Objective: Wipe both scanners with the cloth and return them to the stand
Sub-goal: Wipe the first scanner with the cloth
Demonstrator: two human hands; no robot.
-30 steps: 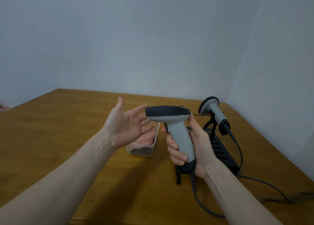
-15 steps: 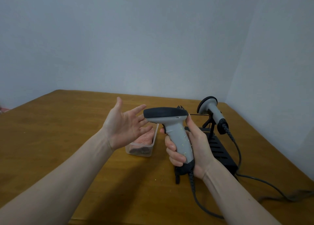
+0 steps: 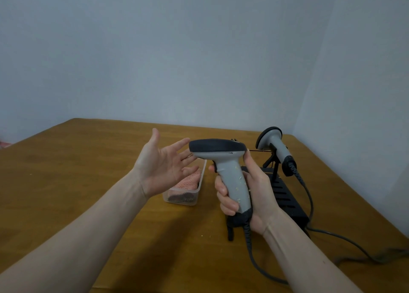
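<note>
Near the right-centre of the wooden table [image 3: 88, 182], held upright above the surface: grey pistol-shaped barcode scanner with a black head [image 3: 230, 177], handle wrapped by the right hand [image 3: 247, 193], fingers curled round the front and thumb lying up the back towards the head. Pale flecks visible on the grey handle, so wiping judged not yet done. Just left of the head, hovering with spread, straight fingers and holding nothing: left hand [image 3: 163, 166], fingertips close to the black head, contact not certain. Beyond and below that palm, in a clear plastic tub [image 3: 190, 195] on the table: pink knitted cloth [image 3: 190, 182], untouched, with something dark beneath it in the tub's near end. Farther right, resting tilted on the black slotted stand [image 3: 285, 195]: second grey scanner with black head [image 3: 274, 146], coiled cable trailing off to the right.

For doing the step well: better to drop the free left hand to the tub and take up the cloth before anything else. Firm hold low on the handle, leaving head and upper grip bare for the wipe. Flecked handle deserving most attention, with a shift of grip to reach the covered part. Slack kept in the dark cable [image 3: 261, 268], to avoid dragging the stand.
</note>
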